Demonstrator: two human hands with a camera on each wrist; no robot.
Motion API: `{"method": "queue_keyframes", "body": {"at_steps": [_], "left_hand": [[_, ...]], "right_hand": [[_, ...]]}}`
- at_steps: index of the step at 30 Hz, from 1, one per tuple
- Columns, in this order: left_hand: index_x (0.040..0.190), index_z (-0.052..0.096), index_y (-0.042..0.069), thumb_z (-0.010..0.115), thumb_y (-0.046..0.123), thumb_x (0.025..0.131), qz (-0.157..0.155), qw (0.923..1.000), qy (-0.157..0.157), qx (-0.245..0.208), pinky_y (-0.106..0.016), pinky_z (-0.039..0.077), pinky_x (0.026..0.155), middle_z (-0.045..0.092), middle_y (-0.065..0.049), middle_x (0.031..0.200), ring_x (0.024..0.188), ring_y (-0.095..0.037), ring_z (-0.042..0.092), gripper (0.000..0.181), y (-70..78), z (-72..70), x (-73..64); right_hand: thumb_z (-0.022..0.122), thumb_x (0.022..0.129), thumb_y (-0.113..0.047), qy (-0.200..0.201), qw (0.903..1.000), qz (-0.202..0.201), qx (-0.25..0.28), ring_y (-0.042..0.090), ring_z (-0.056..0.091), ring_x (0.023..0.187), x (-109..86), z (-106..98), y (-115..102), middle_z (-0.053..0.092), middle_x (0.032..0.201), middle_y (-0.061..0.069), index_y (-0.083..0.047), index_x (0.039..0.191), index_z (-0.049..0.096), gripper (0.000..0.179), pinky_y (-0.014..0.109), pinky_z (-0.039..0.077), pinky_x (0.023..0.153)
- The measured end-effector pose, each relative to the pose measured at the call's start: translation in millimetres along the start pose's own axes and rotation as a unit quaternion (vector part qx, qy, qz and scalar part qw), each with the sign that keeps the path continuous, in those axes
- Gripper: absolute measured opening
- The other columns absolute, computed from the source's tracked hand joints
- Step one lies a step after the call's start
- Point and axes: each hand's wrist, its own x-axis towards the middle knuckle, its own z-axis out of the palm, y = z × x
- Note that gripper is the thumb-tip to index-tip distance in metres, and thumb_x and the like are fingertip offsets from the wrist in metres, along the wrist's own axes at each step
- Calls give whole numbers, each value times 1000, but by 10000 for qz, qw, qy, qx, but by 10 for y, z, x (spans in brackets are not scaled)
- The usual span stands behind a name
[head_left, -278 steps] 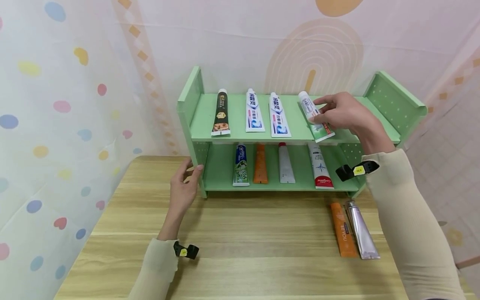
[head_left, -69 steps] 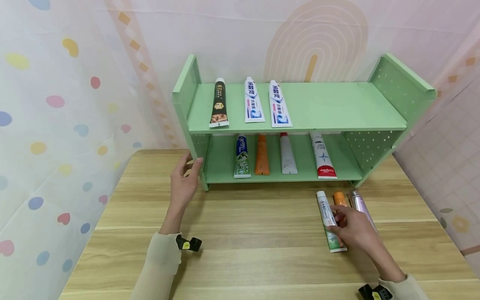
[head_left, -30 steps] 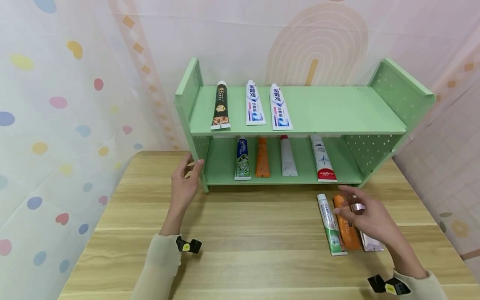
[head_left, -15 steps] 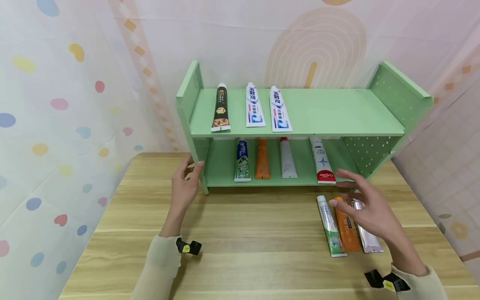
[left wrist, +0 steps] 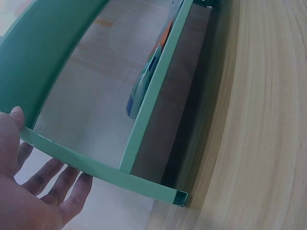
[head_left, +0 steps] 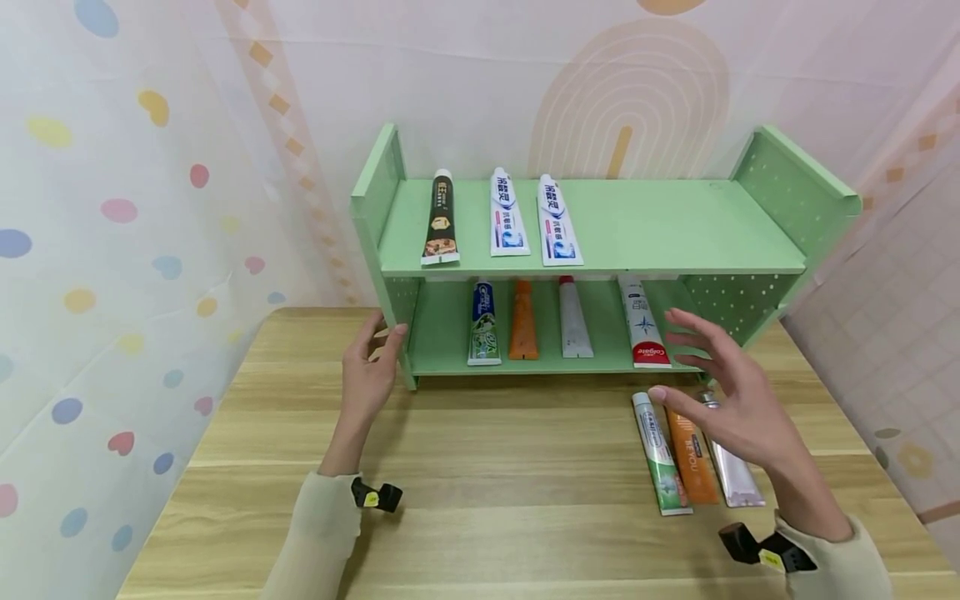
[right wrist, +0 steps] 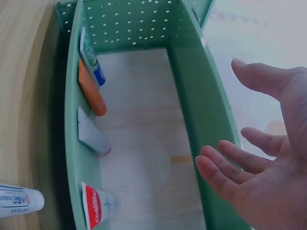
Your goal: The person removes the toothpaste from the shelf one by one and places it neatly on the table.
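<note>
Seven tubes [head_left: 522, 319] part-fill the rack [head_left: 675, 225], three tubes [head_left: 692, 458] lie outside its front right corner on the table [head_left: 510, 467], the right hand [head_left: 742, 408] spread, empty, the left hand [head_left: 371, 371] gripping the rack's left edge.

Shelf [head_left: 690, 229]: apparently painted metal, smooth, faintly glossy. Table [head_left: 525, 483]: wood-grained, smooth, low in sheen. Backdrop [head_left: 450, 83]: matt cloth, lightly creased. Silver tube [head_left: 735, 477]: shiny, metallic in appearance. Orange tube [head_left: 693, 458]: smooth, apparently plastic. Sleeve [head_left: 318, 521]: soft, matt cloth.
</note>
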Motion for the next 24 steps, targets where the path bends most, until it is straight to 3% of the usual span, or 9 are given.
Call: {"method": "queue_keyframes", "body": {"at_steps": [5, 13, 20, 24], "left_hand": [[149, 54, 23, 58, 47, 103, -49, 10000, 11, 22, -25, 56, 79, 60, -11, 140, 114, -20, 60, 53, 9, -3, -8], [149, 54, 24, 59, 46, 103, -32, 10000, 8, -32, -18, 54, 76, 60, -11, 141, 114, -20, 60, 52, 11, 4, -9], [150, 53, 20, 58, 46, 103, -10, 10000, 2, -26, -19, 55, 77, 60, -8, 139, 113, -18, 60, 54, -8, 6, -2], [150, 53, 20, 58, 45, 103, -28, 10000, 1, -25, -29, 58, 82, 60, -7, 138, 112, -16, 60, 53, -17, 4, 2]], "right_hand": [[82, 78, 10, -5, 9999, -145, 2, 3, 50, 135, 48, -17, -71, 47, 156, -5, -18, 158, 38, 95, 9, 43, 106], [81, 73, 18, -12, 9975, -672, 233, 6, 51, 137, 146, -41, -177, 46, 158, 2, -8, 159, 34, 101, 13, 46, 107], [80, 71, 21, 5, 9954, -917, 293, 10, 52, 138, 267, -63, -291, 46, 158, 4, -4, 158, 32, 103, 15, 47, 107], [80, 73, 19, -5, 9954, -901, 335, 12, 52, 138, 333, -70, -355, 46, 158, 4, -5, 159, 31, 103, 14, 47, 108]]}}
